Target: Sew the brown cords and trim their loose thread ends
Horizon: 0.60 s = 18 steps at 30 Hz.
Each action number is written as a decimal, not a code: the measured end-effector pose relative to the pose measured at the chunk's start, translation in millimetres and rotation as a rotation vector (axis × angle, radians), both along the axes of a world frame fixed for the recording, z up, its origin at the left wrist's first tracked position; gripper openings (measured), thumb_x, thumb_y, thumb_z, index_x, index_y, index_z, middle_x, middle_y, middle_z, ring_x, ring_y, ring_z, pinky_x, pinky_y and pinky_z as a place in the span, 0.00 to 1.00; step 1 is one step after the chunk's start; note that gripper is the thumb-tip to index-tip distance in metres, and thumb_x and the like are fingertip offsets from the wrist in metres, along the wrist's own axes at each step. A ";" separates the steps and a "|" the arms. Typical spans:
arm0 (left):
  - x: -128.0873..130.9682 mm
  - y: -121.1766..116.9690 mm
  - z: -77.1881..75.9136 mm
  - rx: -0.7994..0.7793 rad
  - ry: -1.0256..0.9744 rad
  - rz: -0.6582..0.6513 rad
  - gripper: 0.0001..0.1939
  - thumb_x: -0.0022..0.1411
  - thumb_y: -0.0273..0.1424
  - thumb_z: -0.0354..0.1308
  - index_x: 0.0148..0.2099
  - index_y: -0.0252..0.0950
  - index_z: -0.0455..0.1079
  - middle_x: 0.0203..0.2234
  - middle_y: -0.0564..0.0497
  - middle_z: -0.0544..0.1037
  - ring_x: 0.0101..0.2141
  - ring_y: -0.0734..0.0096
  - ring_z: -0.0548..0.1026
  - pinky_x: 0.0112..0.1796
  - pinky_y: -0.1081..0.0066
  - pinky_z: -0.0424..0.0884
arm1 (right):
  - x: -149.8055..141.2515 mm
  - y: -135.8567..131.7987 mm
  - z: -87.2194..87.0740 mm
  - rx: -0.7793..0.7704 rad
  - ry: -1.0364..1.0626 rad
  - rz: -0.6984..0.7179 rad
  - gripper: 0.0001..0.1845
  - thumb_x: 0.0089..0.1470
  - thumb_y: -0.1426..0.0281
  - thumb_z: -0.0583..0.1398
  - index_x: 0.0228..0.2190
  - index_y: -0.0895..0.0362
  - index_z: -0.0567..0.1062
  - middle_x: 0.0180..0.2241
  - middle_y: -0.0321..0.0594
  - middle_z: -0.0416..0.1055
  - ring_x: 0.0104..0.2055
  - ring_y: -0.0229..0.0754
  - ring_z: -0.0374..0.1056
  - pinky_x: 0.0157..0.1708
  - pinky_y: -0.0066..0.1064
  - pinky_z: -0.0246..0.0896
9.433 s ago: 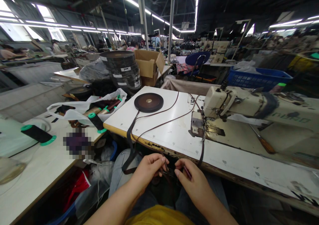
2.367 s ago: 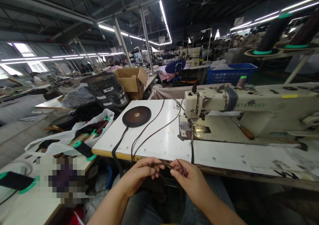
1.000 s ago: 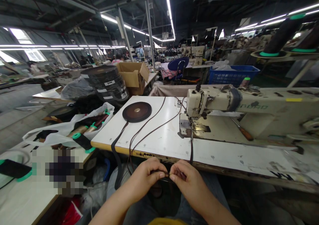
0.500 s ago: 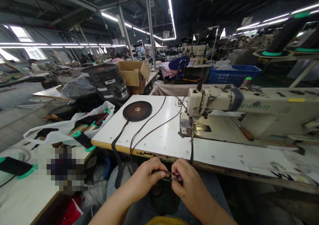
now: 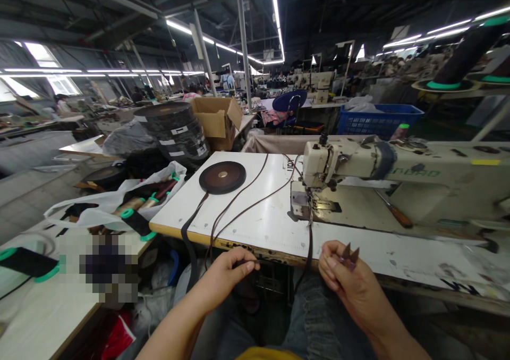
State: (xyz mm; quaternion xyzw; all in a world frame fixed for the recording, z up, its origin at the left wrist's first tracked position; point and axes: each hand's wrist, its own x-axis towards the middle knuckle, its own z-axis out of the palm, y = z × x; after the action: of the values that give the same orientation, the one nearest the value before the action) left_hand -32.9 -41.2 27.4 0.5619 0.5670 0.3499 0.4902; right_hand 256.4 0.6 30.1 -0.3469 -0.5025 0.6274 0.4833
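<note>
My left hand, in front of the table edge, pinches a thin dark brown cord whose tip barely shows past the fingertips. Two brown cords cross the white tabletop and drop over its front edge near this hand. Farther right, my right hand is closed around small thread snips, their two pointed blades upward and apart. Between the hands, a dark strap hangs from under the presser foot of the sewing machine. A flat roll of dark tape lies on the table, its loose end hanging down.
An orange-handled screwdriver rests on the machine bed. Black thread spools and a white plastic bag are on the side table at left. Behind stand stacked dark rolls, a cardboard box and a blue basket.
My hands, close together before over the cord, have moved apart. The right hand has gone right and up with the snips, whose blades now show; the left keeps its pinch.
</note>
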 end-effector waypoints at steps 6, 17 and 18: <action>-25.1 5.0 3.7 0.014 -0.053 0.082 0.22 0.55 0.36 0.65 0.53 0.37 0.75 0.42 0.46 0.80 0.43 0.60 0.76 0.47 0.64 0.69 | 77.6 1.8 -13.0 -0.019 -0.612 0.352 0.08 0.53 0.61 0.64 0.30 0.53 0.78 0.24 0.37 0.70 0.25 0.42 0.65 0.28 0.31 0.55; -97.3 59.8 -23.7 0.207 0.953 0.419 0.41 0.55 0.47 0.61 0.65 0.28 0.62 0.54 0.35 0.67 0.54 0.43 0.73 0.57 0.50 0.70 | 124.8 -36.3 -86.8 0.035 -1.178 0.283 0.14 0.55 0.71 0.55 0.28 0.52 0.81 0.32 0.42 0.80 0.37 0.48 0.77 0.36 0.31 0.63; -98.5 63.0 -24.0 0.153 1.015 0.369 0.39 0.58 0.47 0.60 0.64 0.28 0.62 0.55 0.34 0.68 0.54 0.45 0.74 0.57 0.52 0.70 | 121.0 -37.9 -89.5 0.041 -1.194 0.290 0.14 0.58 0.70 0.54 0.29 0.53 0.80 0.32 0.43 0.80 0.37 0.48 0.77 0.35 0.30 0.62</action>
State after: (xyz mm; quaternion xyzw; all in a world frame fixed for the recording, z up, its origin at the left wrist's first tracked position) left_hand -131.3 21.8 3.4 0.5853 0.7946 0.1554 0.0433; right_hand 377.4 -37.3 -59.5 -0.5573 -0.7403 0.3744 0.0346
